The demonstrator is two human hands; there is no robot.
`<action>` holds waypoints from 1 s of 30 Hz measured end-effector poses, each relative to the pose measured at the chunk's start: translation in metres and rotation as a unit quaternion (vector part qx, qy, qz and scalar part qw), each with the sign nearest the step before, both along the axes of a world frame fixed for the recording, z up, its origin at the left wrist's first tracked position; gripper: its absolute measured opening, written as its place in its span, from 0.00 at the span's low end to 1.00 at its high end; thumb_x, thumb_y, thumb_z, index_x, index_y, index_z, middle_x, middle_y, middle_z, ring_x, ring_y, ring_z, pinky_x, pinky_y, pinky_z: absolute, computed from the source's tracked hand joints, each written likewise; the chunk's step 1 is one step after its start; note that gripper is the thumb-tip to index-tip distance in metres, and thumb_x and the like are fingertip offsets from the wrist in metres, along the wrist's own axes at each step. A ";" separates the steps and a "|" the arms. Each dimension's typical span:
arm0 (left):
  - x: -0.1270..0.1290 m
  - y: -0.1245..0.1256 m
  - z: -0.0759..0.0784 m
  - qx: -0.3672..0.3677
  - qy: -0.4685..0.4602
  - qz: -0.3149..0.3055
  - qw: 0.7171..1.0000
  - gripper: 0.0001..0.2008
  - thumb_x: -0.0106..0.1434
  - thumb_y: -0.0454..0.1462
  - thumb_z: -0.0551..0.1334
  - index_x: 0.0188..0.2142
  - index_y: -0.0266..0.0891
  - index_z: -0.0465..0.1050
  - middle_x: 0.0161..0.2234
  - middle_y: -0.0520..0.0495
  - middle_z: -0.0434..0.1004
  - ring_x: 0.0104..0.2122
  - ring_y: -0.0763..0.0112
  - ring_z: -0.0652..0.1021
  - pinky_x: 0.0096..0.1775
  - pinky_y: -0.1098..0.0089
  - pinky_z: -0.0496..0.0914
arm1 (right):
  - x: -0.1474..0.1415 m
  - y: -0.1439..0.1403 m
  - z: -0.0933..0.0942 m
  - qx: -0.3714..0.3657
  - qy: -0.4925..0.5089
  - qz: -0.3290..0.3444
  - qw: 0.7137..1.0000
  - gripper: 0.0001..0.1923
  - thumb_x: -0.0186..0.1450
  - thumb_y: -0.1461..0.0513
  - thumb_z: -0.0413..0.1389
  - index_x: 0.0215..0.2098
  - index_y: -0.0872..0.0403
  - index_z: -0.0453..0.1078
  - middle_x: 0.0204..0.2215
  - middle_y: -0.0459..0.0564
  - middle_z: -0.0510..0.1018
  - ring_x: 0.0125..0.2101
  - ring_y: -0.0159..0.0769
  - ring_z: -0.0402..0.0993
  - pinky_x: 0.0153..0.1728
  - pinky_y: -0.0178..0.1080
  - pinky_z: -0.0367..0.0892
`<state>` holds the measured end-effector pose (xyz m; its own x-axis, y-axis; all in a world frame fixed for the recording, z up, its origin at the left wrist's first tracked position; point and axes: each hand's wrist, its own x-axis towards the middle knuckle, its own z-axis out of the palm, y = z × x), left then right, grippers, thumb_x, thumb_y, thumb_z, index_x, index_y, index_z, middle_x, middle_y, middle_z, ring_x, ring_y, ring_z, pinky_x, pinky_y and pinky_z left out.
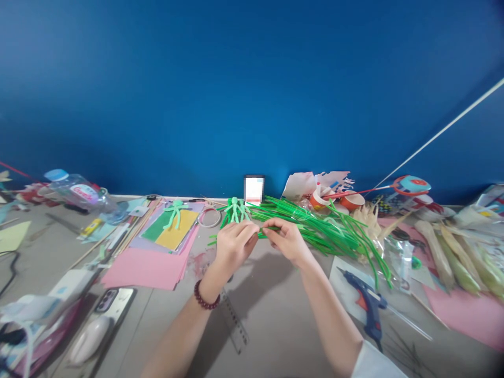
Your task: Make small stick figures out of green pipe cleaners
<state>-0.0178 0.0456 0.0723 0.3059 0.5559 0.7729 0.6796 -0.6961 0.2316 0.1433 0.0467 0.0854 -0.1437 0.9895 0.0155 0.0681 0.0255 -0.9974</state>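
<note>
Together, both hands pinch a thin, fuzzy green pipe cleaner (pixel 260 234).

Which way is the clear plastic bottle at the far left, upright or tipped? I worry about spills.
Tipped: the clear plastic bottle lies on its side, blue cap leftward.

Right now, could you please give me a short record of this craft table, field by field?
Left hand: left hand pinches a green pipe cleaner
Right hand: right hand grips the same pipe cleaner
Behind the hands: pile of green pipe cleaners; green figure
Right side: blue glue gun
Left side: pink paper; phone
Under the arms: clear ruler
</note>
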 end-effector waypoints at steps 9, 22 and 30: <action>-0.007 0.007 -0.010 0.085 0.005 -0.029 0.996 0.08 0.60 0.28 0.58 0.36 0.40 0.71 0.36 0.45 0.78 0.32 0.70 0.76 0.34 0.70 0.67 | -0.003 0.000 0.000 -0.112 0.136 0.010 0.984 0.14 0.49 0.55 0.63 0.28 0.56 0.69 0.12 0.38 0.61 0.13 0.22 0.52 0.12 0.28 0.46; -0.004 0.007 -0.002 -0.041 -0.115 -0.094 0.988 0.07 0.60 0.31 0.57 0.36 0.40 0.71 0.35 0.45 0.76 0.36 0.68 0.75 0.39 0.67 0.69 | -0.002 0.004 -0.004 -0.065 0.139 -0.007 0.988 0.12 0.51 0.56 0.62 0.29 0.56 0.73 0.14 0.42 0.69 0.15 0.25 0.61 0.15 0.30 0.56; -0.005 0.010 0.005 -0.246 -0.182 -0.120 0.944 0.06 0.60 0.38 0.60 0.37 0.38 0.71 0.33 0.46 0.75 0.33 0.70 0.74 0.37 0.70 0.69 | 0.003 0.003 0.000 0.002 0.033 -0.026 0.999 0.10 0.54 0.57 0.60 0.31 0.55 0.74 0.17 0.43 0.69 0.17 0.26 0.61 0.19 0.31 0.57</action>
<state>-0.0231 0.0551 0.0777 0.2329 0.8231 0.5179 0.3281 -0.5678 0.7549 0.1464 0.0499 0.0858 -0.0904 0.9955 0.0277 0.0032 0.0281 -0.9996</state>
